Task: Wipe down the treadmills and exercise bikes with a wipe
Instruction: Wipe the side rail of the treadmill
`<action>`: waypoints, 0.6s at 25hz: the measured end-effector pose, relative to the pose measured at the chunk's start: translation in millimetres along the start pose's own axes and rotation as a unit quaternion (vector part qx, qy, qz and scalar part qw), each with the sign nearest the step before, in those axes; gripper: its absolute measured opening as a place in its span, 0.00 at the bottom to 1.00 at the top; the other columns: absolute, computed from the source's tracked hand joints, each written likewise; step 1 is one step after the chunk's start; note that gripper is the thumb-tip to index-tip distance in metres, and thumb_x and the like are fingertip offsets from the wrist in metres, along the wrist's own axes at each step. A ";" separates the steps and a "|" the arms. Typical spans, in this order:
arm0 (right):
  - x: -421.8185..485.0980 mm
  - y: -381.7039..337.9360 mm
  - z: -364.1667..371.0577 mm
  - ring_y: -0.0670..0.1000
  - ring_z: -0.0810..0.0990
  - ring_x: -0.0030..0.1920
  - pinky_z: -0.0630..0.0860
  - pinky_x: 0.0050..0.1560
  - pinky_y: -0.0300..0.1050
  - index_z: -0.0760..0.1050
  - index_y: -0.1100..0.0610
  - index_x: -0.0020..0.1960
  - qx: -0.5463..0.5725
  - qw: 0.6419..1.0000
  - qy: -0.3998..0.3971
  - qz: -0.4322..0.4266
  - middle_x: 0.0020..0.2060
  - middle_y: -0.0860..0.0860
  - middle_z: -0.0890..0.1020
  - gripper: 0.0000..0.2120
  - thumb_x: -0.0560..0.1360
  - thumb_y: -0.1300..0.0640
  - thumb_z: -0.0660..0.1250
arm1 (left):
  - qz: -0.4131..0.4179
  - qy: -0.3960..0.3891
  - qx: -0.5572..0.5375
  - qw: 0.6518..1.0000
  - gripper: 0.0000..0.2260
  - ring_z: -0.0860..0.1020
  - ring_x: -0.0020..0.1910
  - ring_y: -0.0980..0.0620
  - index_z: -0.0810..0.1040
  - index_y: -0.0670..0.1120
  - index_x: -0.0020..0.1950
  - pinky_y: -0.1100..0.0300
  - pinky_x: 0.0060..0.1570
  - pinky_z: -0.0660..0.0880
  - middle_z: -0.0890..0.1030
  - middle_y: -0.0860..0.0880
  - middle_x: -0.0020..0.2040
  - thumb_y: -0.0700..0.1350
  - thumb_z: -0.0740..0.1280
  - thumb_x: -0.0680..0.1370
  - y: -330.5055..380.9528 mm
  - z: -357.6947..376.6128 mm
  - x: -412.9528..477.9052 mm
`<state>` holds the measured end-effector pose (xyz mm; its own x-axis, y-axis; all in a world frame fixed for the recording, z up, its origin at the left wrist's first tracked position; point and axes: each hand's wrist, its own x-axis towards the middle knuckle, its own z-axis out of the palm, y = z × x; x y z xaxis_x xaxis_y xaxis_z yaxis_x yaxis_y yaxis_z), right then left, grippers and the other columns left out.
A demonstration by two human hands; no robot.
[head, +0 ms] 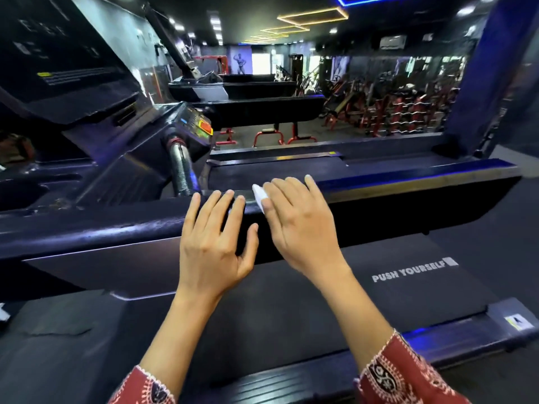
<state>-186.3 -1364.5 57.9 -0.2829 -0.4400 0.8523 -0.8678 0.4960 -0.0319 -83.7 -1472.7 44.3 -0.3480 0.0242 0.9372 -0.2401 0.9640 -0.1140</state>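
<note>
A dark treadmill handrail (408, 193) runs across the middle of the head view. My left hand (215, 237) lies flat on the rail with fingers spread and nothing in it. Just to its right, my right hand (300, 220) presses a small white wipe (259, 194) against the top of the same rail; only the wipe's left edge shows past my fingers. Below the rail lies the treadmill belt (320, 301), printed with "PUSH YOURSELF". The treadmill console (67, 62) rises at the upper left.
A silver grip post (180, 167) and a control panel with a red button (204, 128) stand left of my hands. More treadmills (262, 109) line up beyond. Red weight machines and racks (393, 112) fill the far right. A blue pillar (493, 68) stands at right.
</note>
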 end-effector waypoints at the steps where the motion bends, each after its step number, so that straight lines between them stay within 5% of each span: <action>1: 4.4 16.6 -3.5 0.59 0.78 0.52 0.66 0.65 0.57 0.79 0.60 0.54 -0.013 0.999 0.009 0.031 0.48 0.53 0.81 0.22 0.83 0.51 0.49 | -0.001 0.000 -0.002 1.000 0.16 0.79 0.56 0.39 0.80 0.36 0.55 0.45 0.66 0.65 0.81 0.38 0.55 0.46 0.63 0.76 6.1 3.5 2.0; 4: -18.6 59.6 -13.5 0.61 0.76 0.60 0.62 0.67 0.61 0.78 0.60 0.59 -0.071 0.985 0.061 0.148 0.55 0.56 0.80 0.21 0.82 0.51 0.50 | -0.006 -0.003 -0.005 1.000 0.16 0.79 0.57 0.39 0.80 0.36 0.56 0.46 0.65 0.66 0.81 0.38 0.55 0.45 0.63 0.76 24.2 13.5 7.3; 6: -34.3 52.7 -14.6 0.63 0.71 0.65 0.59 0.69 0.62 0.75 0.62 0.64 -0.066 0.988 0.050 0.134 0.61 0.58 0.77 0.21 0.82 0.52 0.51 | -0.003 -0.006 -0.002 1.000 0.16 0.79 0.57 0.38 0.80 0.36 0.56 0.46 0.66 0.66 0.81 0.38 0.56 0.45 0.63 0.76 36.7 20.1 11.0; 9: -15.7 65.6 -16.9 0.61 0.76 0.58 0.61 0.69 0.61 0.78 0.61 0.59 -0.016 0.998 0.025 0.052 0.54 0.56 0.80 0.20 0.82 0.51 0.51 | 0.009 -0.010 0.000 1.000 0.16 0.79 0.57 0.38 0.80 0.36 0.57 0.45 0.65 0.67 0.81 0.38 0.56 0.45 0.63 0.76 55.0 29.8 17.7; 11: -11.2 99.2 -24.5 0.60 0.77 0.56 0.62 0.68 0.61 0.79 0.60 0.55 -0.054 0.992 0.038 0.110 0.51 0.55 0.81 0.21 0.82 0.49 0.51 | 0.008 -0.009 0.000 1.000 0.16 0.79 0.57 0.39 0.80 0.36 0.57 0.45 0.63 0.68 0.81 0.38 0.56 0.45 0.64 0.76 65.8 34.6 20.8; 13: -31.1 121.3 -29.0 0.61 0.74 0.63 0.59 0.69 0.61 0.77 0.60 0.60 -0.077 0.979 0.069 0.177 0.58 0.57 0.79 0.21 0.82 0.49 0.51 | 0.013 -0.007 0.001 1.000 0.16 0.79 0.57 0.39 0.80 0.36 0.57 0.45 0.63 0.68 0.81 0.38 0.56 0.45 0.64 0.76 79.8 41.0 24.4; 15: -46.4 112.7 -28.9 0.63 0.69 0.68 0.55 0.72 0.60 0.75 0.62 0.65 -0.058 0.984 0.063 0.157 0.63 0.59 0.76 0.22 0.83 0.50 0.50 | 0.021 -0.010 0.001 1.000 0.16 0.79 0.56 0.39 0.80 0.36 0.57 0.45 0.63 0.68 0.80 0.38 0.57 0.45 0.64 0.75 93.6 47.8 28.4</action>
<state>-259.1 -1266.5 29.8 -0.4709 -0.1589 0.8678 -0.6909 0.6781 -0.2507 -159.4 -1394.4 44.4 -0.3766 0.0594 0.9244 -0.2273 0.9615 -0.1544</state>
